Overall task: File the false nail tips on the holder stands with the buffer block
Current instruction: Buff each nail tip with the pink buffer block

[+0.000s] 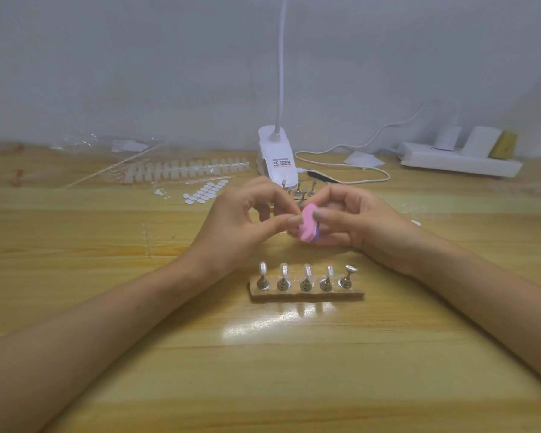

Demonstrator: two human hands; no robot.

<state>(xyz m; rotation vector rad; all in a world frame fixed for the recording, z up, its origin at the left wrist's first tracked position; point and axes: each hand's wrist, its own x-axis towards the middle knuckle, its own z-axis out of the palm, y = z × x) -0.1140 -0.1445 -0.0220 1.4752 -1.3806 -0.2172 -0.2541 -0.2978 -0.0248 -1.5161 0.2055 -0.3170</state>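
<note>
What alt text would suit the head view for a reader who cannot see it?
Above a wooden table, the right hand grips a pink buffer block while the pinched fingertips of the left hand meet its edge. Nearer the camera, five holder stands line a base, four carrying clear nail tips.

Pink buffer block (307,225), perhaps purple-edged.

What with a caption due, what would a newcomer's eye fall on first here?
A pink buffer, held between the left hand and right hand, at the centre. Just nearer, five stands in a row on a base, most bearing clear tips. Behind the hands, a white lamp.
</note>
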